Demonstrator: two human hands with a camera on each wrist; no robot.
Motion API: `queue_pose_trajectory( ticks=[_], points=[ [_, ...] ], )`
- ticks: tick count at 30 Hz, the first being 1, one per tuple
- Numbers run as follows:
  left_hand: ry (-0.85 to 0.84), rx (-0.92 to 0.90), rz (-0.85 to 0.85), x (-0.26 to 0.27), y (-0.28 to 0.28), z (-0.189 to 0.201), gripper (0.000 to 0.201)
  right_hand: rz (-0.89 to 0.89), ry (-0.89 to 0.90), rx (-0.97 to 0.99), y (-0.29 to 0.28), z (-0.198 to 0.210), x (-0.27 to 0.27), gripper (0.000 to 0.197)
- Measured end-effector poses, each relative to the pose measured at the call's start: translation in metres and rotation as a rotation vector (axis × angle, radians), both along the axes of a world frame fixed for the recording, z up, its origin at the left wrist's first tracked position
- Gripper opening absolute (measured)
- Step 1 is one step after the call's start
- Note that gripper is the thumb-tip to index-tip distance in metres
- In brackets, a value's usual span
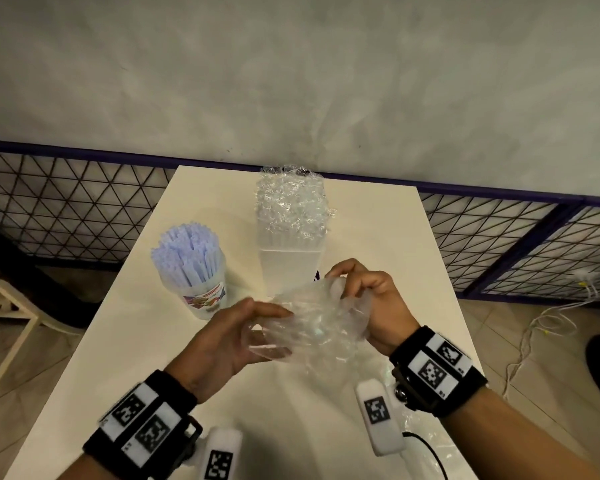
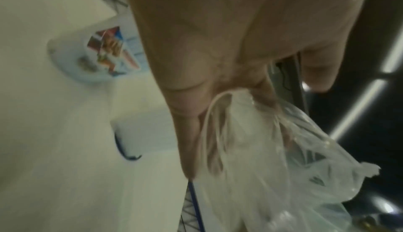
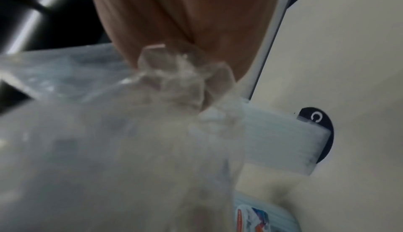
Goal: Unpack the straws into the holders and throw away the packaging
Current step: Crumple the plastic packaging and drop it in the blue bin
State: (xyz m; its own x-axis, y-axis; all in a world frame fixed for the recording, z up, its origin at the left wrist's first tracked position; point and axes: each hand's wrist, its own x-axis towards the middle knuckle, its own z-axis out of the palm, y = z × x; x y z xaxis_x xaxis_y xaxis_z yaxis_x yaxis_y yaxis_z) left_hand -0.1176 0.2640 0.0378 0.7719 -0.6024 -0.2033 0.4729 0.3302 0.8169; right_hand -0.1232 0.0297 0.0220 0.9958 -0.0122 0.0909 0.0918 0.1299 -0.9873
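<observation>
1. Far left, head view only: pale slatted furniture piece [image 1: 4,306] on tiled floor, dark wire-mesh fence [image 1: 66,209] w/ purple top rail behind the table [image 1: 118,341]. Neither wrist cam shows the furniture.
2. Round holder [image 1: 201,289], left-centre of tabletop: clear plastic cylinder w/ colourful label, packed w/ upright pale-blue straws [image 1: 187,251]. Left wrist cam shows only its base and label, blurred; straws not visible there.
3. Left hand [image 1: 229,341] over the table's near-centre: thumb + fingers curled, pinching left edge of the plastic bag [image 1: 312,327]. Left wrist cam adds what head view can't: bag's rolled rim bunched between fingers [image 2: 187,132], bag trailing down, thin and see-thru.
4. Bag = the packaging: clear, crinkly, floppy film, held above the table between both hands; no straws seen in it.
5. Square holder [image 1: 288,268], behind the bag: frosted white box, stuffed w/ clear-wrapped straws [image 1: 291,206], glossy crumpled tops. Right wrist cam shows a dark round mark [image 3: 322,132] on the table at its base; head view shows only a sliver of it.
6. Right hand [image 1: 368,299]: fingers curled, gripping bag's right edge. Right wrist cam: film wadded over fingertips [image 3: 157,73], very blurred.
7. Both wrists: black bands w/ white marker tags. More clear film [image 1: 430,441] lies on the table under right forearm.
8. Far right, head view only: white cable [image 1: 541,327] on floor.
</observation>
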Motion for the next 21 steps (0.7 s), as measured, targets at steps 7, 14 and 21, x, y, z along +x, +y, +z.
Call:
queue_pose_trajectory(
  ticks=[7, 14, 21],
  points=[
    [0.019, 0.122, 0.036, -0.005, -0.023, -0.008, 0.079, 0.012, -0.159, -0.068, 0.013, 0.002, 0.006, 0.045],
    [-0.216, 0.374, 0.179, 0.003, -0.021, -0.007, 0.037, 0.213, 0.25, 0.378, -0.004, -0.001, -0.002, 0.059],
    [-0.488, 0.716, 0.116, 0.008, -0.025, -0.021, 0.048, 0.025, 0.251, -0.186, 0.009, -0.019, -0.009, 0.055]
  ],
)
